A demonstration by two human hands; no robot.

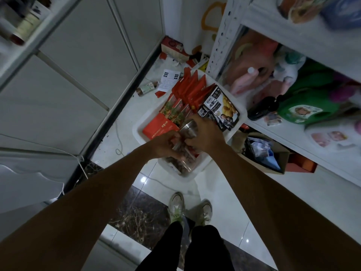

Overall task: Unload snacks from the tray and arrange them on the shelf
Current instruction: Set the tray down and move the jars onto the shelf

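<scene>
A white plastic tray point(186, 178) sits on the pale tiled floor point(136, 106), its right edge just beside the foot of a white metal shelf point(221, 42). Both hands meet over the near end of the tray. The right hand point(205, 134) has its fingers curled down over a round silver metal lid point(188, 127), gripping it from above. The left hand point(166, 144) has its fingers bent inward and closed on the upper part of a clear plastic jar of brown snacks point(181, 163), whose body shows below both hands at the tray's near corner. I cannot tell whether the lid belongs to that jar or to a second one hidden under the hands.

The far end of the tray holds red foil snack packets point(193, 89) standing on edge in a row. Black snack pouches point(218, 106) printed with fried pieces lean against the tray's right edge, and an orange-red flat box point(160, 128) lies along its left edge.

On the shelf board to the right, a pink bottle point(244, 83) and a dark bottle point(261, 108) lie on their sides near the front edge, with a green bag point(304, 110) behind them. A small glass bottle point(146, 88) lies on the floor beyond the tray's far left corner. The person's white shoes point(176, 206) stand on the floor near the tray's near corner
</scene>
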